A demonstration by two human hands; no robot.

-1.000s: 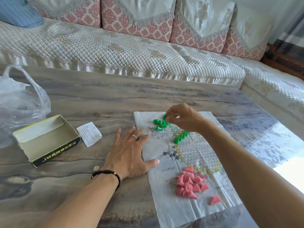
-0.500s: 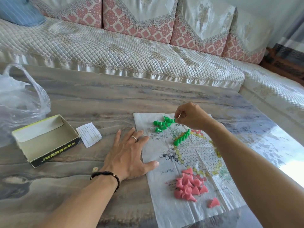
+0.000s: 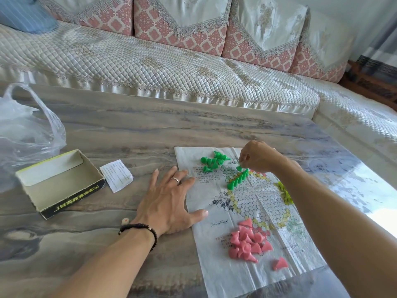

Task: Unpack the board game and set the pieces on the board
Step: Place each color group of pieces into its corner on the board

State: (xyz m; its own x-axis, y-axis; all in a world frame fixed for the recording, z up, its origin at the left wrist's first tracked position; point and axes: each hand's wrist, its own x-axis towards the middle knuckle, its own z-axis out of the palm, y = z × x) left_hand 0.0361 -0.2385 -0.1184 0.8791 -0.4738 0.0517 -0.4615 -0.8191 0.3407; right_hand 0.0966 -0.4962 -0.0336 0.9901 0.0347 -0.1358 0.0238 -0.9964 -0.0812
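A thin plastic game board [image 3: 253,203] printed with a hexagon grid lies flat on the table. My left hand [image 3: 169,203] rests flat, fingers spread, on the board's left edge. My right hand [image 3: 257,157] pinches one green cone piece [image 3: 239,168] just above the far end of a slanting row of green pieces [image 3: 238,179] standing on the grid. A loose heap of green pieces [image 3: 212,161] lies at the board's far left corner. Pink cone pieces [image 3: 249,241] are piled at the near end, one pink piece [image 3: 280,263] apart. Yellow-green pieces [image 3: 284,192] show beside my right forearm.
An open, empty cardboard game box [image 3: 58,181] sits at the left, a folded paper slip [image 3: 117,175] next to it. A clear plastic bag [image 3: 25,127] lies at the far left. A small die [image 3: 125,221] sits near my left wrist. A quilted sofa [image 3: 150,67] runs behind the marble-patterned table [image 3: 129,130].
My right hand took a green piece from the loose heap and carried it right and down to the far end of the green row. My left hand stayed put.
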